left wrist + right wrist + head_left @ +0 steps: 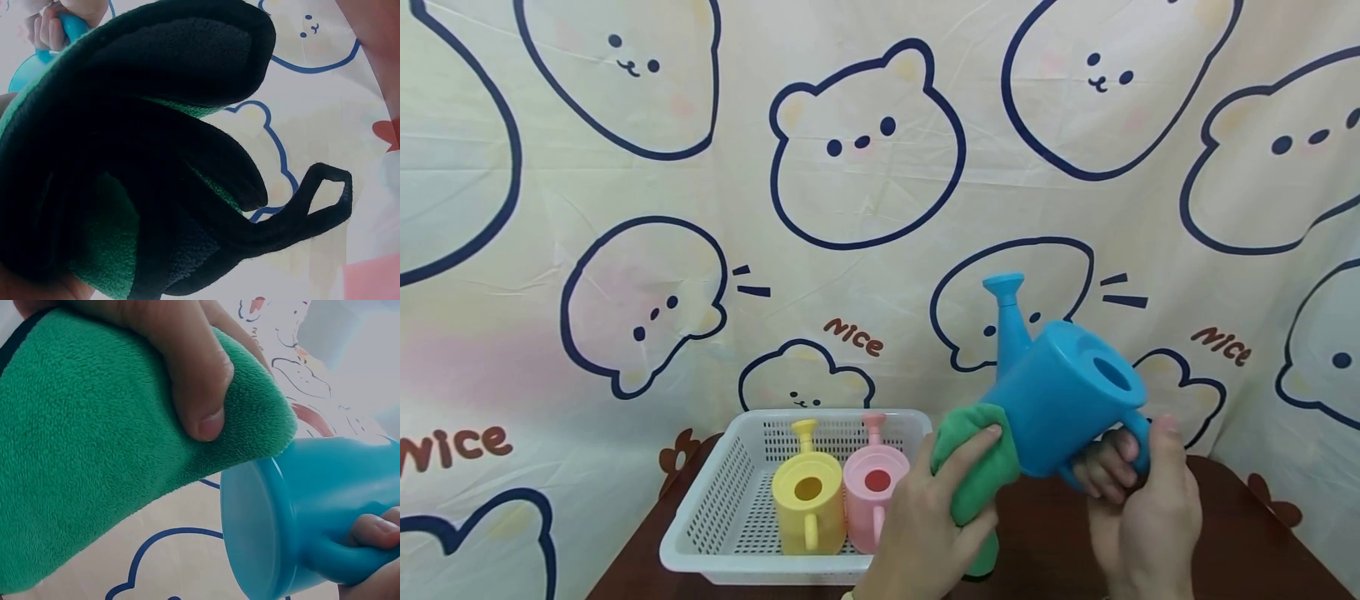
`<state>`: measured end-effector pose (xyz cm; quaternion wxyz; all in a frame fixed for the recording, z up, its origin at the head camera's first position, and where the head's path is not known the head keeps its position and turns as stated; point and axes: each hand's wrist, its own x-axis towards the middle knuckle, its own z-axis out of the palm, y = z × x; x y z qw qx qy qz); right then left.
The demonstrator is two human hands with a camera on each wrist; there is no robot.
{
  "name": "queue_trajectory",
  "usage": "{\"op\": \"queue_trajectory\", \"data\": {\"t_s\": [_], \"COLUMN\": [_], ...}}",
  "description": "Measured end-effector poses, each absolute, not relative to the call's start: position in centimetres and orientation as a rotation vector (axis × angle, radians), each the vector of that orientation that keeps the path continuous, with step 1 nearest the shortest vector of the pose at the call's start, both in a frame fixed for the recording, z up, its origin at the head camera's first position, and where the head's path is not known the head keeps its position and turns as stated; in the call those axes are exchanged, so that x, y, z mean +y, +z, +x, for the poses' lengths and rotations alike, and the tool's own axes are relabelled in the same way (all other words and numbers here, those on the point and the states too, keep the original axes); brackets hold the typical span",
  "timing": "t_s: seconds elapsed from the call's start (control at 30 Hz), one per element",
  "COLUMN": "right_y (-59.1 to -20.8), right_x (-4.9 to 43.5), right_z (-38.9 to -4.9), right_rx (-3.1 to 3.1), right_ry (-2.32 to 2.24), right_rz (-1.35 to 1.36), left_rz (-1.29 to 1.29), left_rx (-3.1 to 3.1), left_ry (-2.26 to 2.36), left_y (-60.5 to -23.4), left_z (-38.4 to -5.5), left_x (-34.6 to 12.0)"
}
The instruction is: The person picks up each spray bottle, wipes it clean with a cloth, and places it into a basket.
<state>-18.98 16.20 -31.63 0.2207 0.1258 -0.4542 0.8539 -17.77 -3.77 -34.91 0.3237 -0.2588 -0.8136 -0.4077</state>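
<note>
A blue toy watering can [1060, 392] is held tilted in the air, its spout pointing up in the head view. My right hand [1142, 500] grips it by the handle [350, 559], fingers curled round. In my left hand [928, 517] is a green cloth [981, 467] with a dark edge. The fingers press the cloth against the lower left end of the can. In the right wrist view the cloth's corner meets the rim of the can's round base [250, 531]. Folds of the cloth [106, 231] and its dark hanging loop [328, 194] fill much of the left wrist view.
A white perforated basket [715, 500] stands on the dark brown table [1037, 550], left of my hands. Inside it are a yellow watering can [808, 500] and a pink watering can [865, 483], side by side. A curtain with bear drawings [865, 192] hangs behind.
</note>
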Motion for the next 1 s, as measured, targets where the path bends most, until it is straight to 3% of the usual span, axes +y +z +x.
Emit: {"op": "queue_trajectory", "data": {"t_s": [0.53,1.0], "right_y": [-32.57,-32.48], "right_x": [17.16,17.02], "right_z": [-19.92,-19.90], "right_rx": [-0.563,-0.248], "right_ry": [2.976,3.215], "right_rz": [0.768,0.749], "left_rz": [-0.765,-0.927], "left_rx": [-1.940,-1.841], "left_ry": [-0.953,-0.760], "left_y": [-35.35,-35.31], "left_z": [-17.97,-18.01], "left_x": [-3.92,-3.98]}}
